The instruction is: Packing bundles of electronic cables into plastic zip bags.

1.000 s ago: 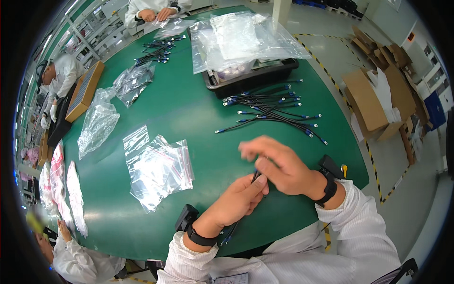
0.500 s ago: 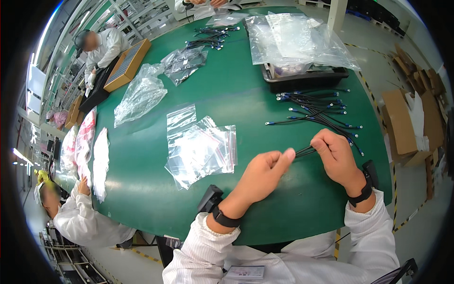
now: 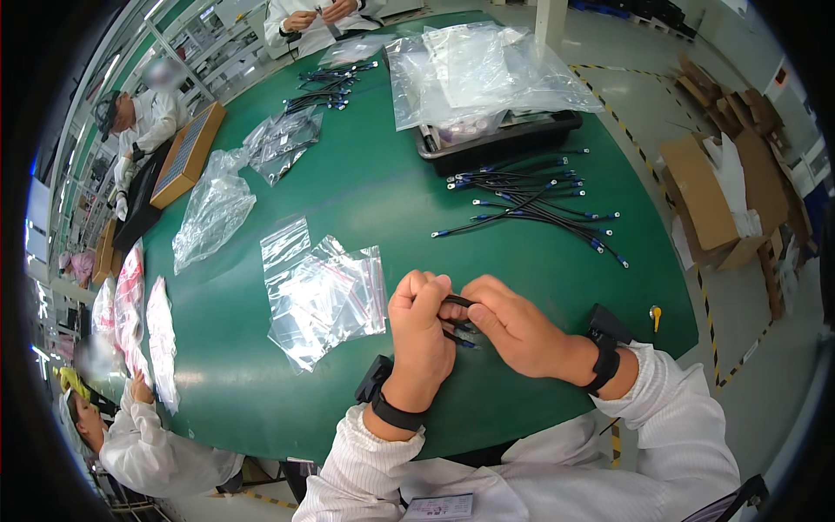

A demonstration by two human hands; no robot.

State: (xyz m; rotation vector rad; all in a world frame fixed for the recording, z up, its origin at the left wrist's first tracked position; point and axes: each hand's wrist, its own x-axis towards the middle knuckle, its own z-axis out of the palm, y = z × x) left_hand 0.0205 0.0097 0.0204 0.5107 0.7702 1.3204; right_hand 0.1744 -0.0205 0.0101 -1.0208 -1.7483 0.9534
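My left hand is closed around some short black cables, just above the green table. My right hand pinches the same cables close by, thumb and fingers together. Below the left fingers, cable ends with blue sleeves and metal lugs poke out; how many cables there are is hidden by the hands. Farther off lies a loose pile of black cables with blue sleeves and ring terminals. Left of my hands, clear zip bags overlap in a flat heap.
A black tray topped with large plastic bags stands at the back of the green table. Crumpled bags and another cable bunch lie farther left. Other people work around the table. Cardboard boxes stand at right.
Both hands have come closer together around the cables, and my left hand has turned more upright. The whole view has shifted, so the table's things appear farther left.
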